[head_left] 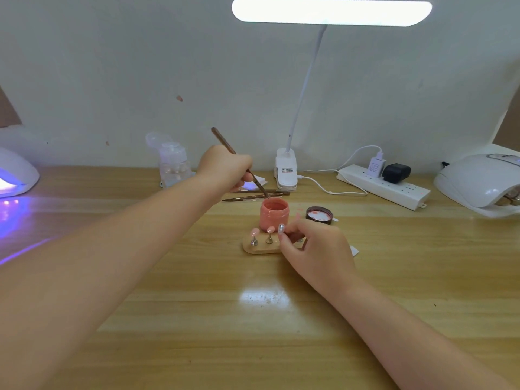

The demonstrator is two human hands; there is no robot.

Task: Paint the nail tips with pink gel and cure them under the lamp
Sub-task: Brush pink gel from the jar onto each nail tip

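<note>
An open jar of pink gel (274, 214) stands mid-table. My left hand (228, 167) grips a brown brush (237, 161) whose tip dips into the jar's mouth. In front of the jar lies a small wooden stand (260, 246) with metal pegs; two pegs carry pink nail tips (270, 229). My right hand (315, 249) rests on the stand's right end, its fingers curled around the stand's edge and hiding the pegs there.
The jar's dark lid (319, 214) lies to the right. Two spare brushes (254, 196) lie behind the jar. A lit curing lamp (15, 175) glows violet at far left; another white lamp (478, 184) sits far right. A pump bottle (173, 164), clip desk lamp (286, 171) and power strip (384, 185) line the wall.
</note>
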